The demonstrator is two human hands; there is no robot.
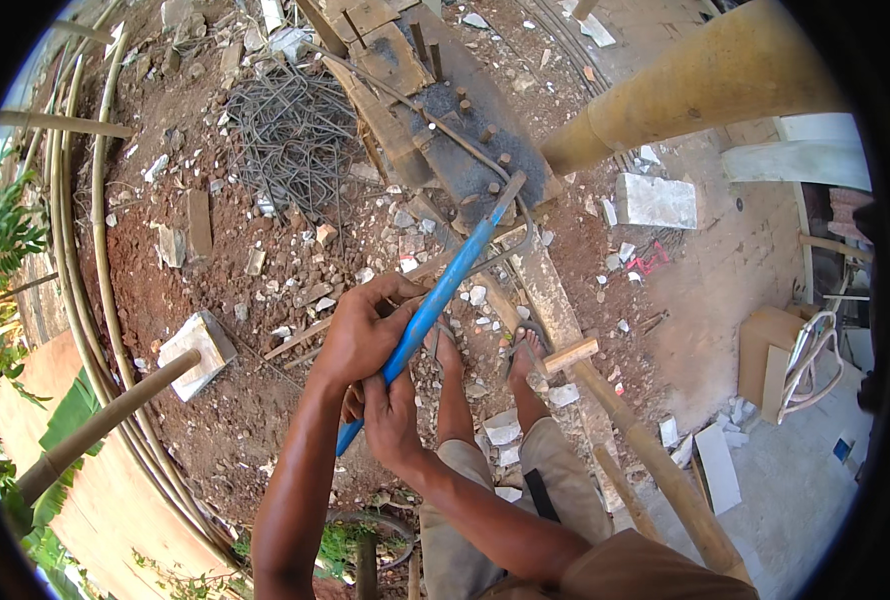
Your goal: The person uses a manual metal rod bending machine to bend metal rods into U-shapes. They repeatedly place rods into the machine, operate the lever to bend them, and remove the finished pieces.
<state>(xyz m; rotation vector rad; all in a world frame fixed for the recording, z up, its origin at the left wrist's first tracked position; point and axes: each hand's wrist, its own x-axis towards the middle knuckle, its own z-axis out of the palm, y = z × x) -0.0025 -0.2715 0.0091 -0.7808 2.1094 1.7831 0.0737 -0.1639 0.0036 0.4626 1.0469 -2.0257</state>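
Note:
My two hands are closed around a long blue rebar bending bar [450,275]. My left hand [363,330] wraps it higher up, and my right hand [393,412] grips it lower down, near its bottom end. The bar slants up to the right; its bare metal end meets a thin steel rod [465,143] on a wooden bending bench [440,175]. The rod runs along the bench top and curves back near the bar's end. Short metal pegs [487,133] stand up from the dark bench top.
A tangled heap of bent steel pieces [293,135] lies left of the bench. A thick bamboo pole [685,85] slants over the right side. Planks [545,290], rubble and a white block [657,201] lie about. Another bamboo pole [115,425] juts in at left.

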